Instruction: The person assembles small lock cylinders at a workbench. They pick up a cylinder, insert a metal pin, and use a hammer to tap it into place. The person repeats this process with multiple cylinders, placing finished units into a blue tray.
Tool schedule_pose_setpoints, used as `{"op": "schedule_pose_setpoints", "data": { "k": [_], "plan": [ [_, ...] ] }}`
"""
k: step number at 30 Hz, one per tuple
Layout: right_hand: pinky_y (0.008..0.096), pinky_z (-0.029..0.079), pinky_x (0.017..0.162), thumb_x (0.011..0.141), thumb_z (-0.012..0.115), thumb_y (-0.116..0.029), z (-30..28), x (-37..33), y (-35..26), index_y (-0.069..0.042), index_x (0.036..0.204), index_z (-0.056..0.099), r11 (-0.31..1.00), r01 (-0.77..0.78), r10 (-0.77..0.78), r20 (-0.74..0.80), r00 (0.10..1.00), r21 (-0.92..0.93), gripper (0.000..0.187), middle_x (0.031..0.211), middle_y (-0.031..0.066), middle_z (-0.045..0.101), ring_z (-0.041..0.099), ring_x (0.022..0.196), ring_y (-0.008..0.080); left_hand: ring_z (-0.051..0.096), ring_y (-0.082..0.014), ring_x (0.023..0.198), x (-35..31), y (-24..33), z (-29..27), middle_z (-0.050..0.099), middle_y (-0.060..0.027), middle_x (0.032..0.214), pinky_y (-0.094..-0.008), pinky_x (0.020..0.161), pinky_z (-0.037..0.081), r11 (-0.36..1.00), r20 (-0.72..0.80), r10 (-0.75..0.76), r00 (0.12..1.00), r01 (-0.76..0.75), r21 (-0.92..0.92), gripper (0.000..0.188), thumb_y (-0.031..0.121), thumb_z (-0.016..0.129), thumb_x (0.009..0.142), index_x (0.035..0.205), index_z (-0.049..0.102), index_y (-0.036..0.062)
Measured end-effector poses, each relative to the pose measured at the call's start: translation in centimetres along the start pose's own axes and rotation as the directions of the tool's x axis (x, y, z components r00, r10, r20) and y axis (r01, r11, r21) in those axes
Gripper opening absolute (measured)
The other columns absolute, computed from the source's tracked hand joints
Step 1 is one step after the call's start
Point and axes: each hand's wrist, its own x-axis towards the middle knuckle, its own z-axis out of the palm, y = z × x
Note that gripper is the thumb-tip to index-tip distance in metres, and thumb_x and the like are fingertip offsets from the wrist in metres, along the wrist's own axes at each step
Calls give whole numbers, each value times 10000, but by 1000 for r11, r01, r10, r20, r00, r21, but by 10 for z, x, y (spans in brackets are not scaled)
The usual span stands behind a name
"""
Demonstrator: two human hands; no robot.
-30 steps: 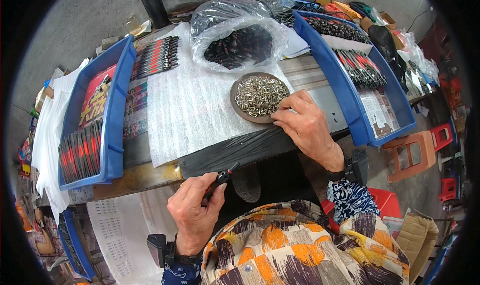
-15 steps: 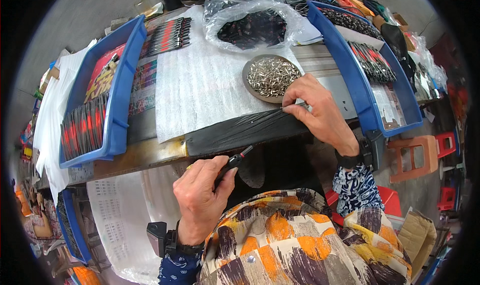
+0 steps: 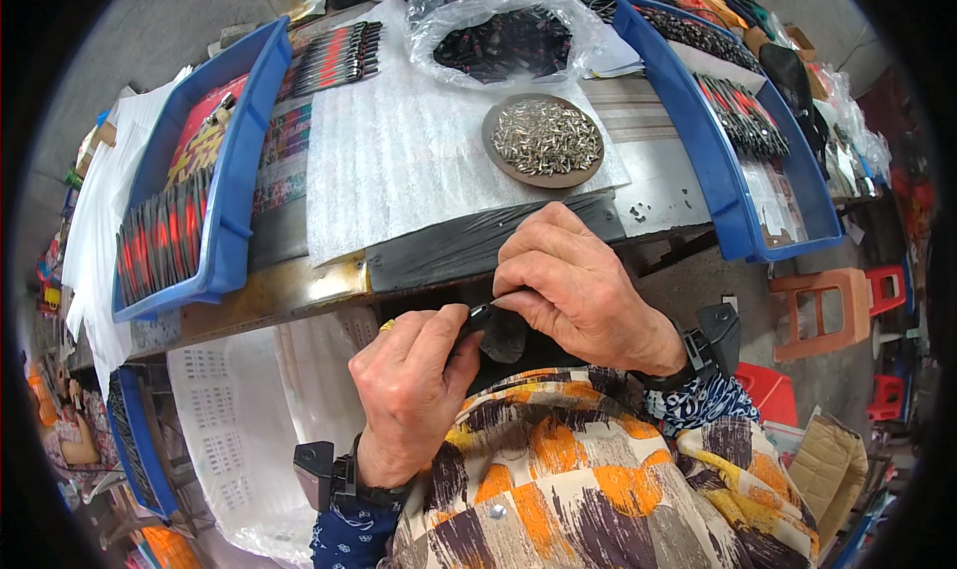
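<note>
Over the near edge of the bench my two hands meet in front of me. My left hand [image 3: 411,384] is closed round a short black pen-like barrel [image 3: 481,315], most of it hidden by the fingers. My right hand [image 3: 586,295] is pinched at the barrel's far end. What sits between those fingertips is nearly hidden; a small metal piece showed there earlier. Beyond the hands, a round dish [image 3: 546,179] is heaped with small shiny metal pieces [image 3: 546,137] on white foam sheet [image 3: 384,185].
Blue trays [image 3: 235,260] [image 3: 713,185] holding black-and-red pen-like pieces flank the bench. A clear plastic bag [image 3: 424,45] full of dark parts stands at the back, beside a row of similar pieces [image 3: 339,58]. Stools [image 3: 820,315] stand at right.
My right hand has come from beside the dish, down and left, to the barrel in my left hand. The barrel's thin tip, visible before, is now covered by the right fingers.
</note>
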Motion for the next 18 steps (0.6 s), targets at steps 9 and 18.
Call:
{"op": "schedule_pose_setpoints", "data": {
  "k": [9,18],
  "plan": [
    [368,485,768,707,751,-11,3,1,-3,-5,865,608,999,26,-24,57,998,-33,213,885,99,587,558,848,288,617,-255,651,-2,-3,0,632,-93,797,-343,573,497,995,-24,87,996,-85,55,295,3,753,686,963,654,17],
    [349,436,754,745,620,-98,5,3,-6,-11,820,572,959,155,-118,161,980,-238,125,862,86,520,514,877,252,607,-238,616,-5,-5,6,622,-83,798,-333,548,492,982,-30,128,991,-122,141,277,32,753,698,959,663,19]
  ]
}}
